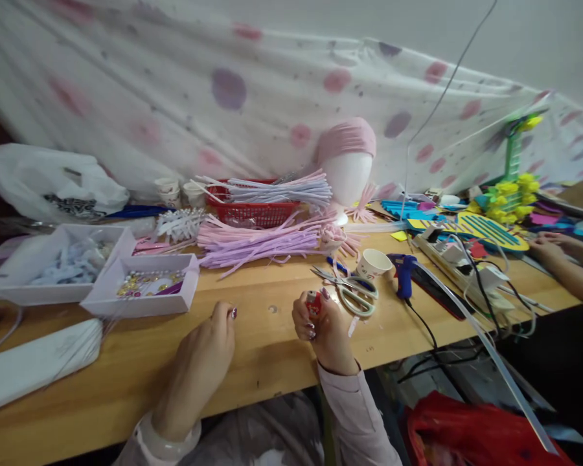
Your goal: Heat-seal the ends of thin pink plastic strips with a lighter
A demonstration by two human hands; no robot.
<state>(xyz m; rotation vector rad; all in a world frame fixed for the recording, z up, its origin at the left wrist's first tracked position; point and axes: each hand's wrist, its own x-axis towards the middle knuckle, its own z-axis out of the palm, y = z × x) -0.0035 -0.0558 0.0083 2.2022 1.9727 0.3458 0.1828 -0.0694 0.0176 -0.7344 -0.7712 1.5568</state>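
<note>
My right hand point(328, 327) is closed around a small red lighter point(313, 303), thumb at its top, just above the table. To its left, my left hand point(208, 353) is held with fingers curled and thumb and forefinger pressed together. Whatever it may pinch is too small or hidden to make out. Close beside my right hand lie scissors with pale handles point(357, 301), partly over a blue-handled tool point(339, 265). Behind them stands a paper cup point(374, 263). A blue glue gun point(405, 275) rests to the right, its cord running off the table edge.
Pink and purple pipe cleaners point(262, 246) lie in front of a red basket point(252, 212). White boxes point(143, 304) of beads and fluffy pieces are at left. A foam head point(352, 175) stands behind. A power strip point(459, 272) and another person's hands point(554, 249) are at right.
</note>
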